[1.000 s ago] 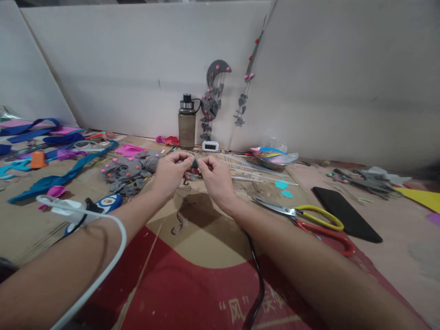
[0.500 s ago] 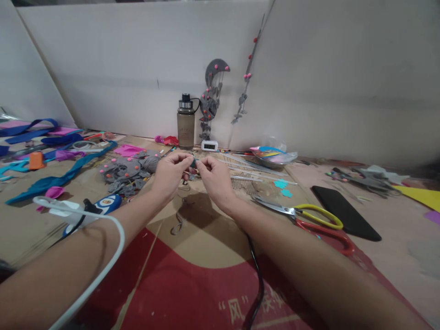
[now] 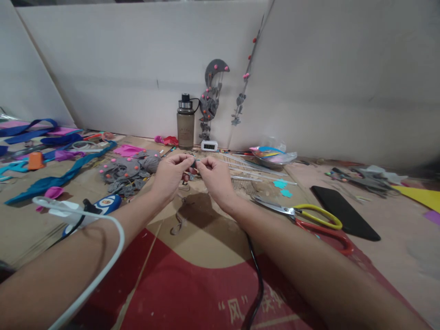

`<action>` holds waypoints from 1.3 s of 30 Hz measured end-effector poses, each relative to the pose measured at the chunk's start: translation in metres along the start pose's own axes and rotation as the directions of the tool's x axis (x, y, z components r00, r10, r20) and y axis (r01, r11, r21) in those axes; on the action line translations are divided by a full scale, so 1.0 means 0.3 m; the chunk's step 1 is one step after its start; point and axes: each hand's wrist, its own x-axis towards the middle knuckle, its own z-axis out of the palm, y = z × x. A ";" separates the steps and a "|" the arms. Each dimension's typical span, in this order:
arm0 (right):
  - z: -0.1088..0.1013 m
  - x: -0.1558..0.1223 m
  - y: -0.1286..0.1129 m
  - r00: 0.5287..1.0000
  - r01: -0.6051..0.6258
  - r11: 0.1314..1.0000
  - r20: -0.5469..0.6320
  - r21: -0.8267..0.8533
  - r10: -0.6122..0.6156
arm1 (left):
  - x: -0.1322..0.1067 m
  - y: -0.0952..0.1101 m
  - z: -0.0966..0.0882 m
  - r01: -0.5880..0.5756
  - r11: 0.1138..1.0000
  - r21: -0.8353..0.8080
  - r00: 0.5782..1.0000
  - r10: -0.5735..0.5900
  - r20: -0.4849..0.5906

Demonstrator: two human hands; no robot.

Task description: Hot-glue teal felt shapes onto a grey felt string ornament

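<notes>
My left hand (image 3: 171,174) and my right hand (image 3: 215,176) meet above the cardboard-covered table (image 3: 202,238). Both are closed in a pinch on one small dark teal piece (image 3: 194,163) held between their fingertips. What the piece is, I cannot make out. A heap of grey felt cut-outs with pink dots (image 3: 127,174) lies just left of my left hand. Scissors with yellow and red handles (image 3: 309,222) lie to the right of my right forearm.
A water bottle (image 3: 186,123), a small white clock (image 3: 209,145) and grey hanging ornaments (image 3: 213,98) stand at the back wall. A glue gun (image 3: 98,206) with white cable lies left. A black flat case (image 3: 345,211), a bowl (image 3: 271,158) and blue strips (image 3: 58,176) surround the middle.
Both hands have stayed pinched together on the small piece; only the fingers have shifted slightly. The view has dipped a little.
</notes>
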 end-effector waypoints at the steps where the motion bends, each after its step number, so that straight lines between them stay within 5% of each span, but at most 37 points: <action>1: 0.000 0.000 -0.001 1.000 -0.009 1.000 0.001 0.003 0.009 | 0.000 -0.001 -0.001 -0.001 1.000 0.003 1.000 0.001 0.001; 14: 0.001 0.005 0.014 0.995 -0.030 0.999 -0.089 0.038 0.033 | -0.004 0.008 -0.001 0.068 0.996 -0.063 0.997 -0.066 0.034; 23: 0.009 0.003 0.029 0.999 -0.038 0.994 -0.023 0.104 0.041 | -0.011 0.005 0.002 0.060 0.998 -0.001 0.998 -0.060 0.023; 31: 0.009 0.015 0.058 0.997 -0.066 0.991 -0.036 0.118 0.070 | 0.001 0.011 -0.001 0.150 0.983 -0.105 0.987 -0.143 0.077; 39: 0.014 0.008 0.066 0.998 -0.055 0.992 -0.021 0.117 0.058 | 0.001 0.007 -0.012 0.092 0.991 0.097 0.989 -0.102 0.109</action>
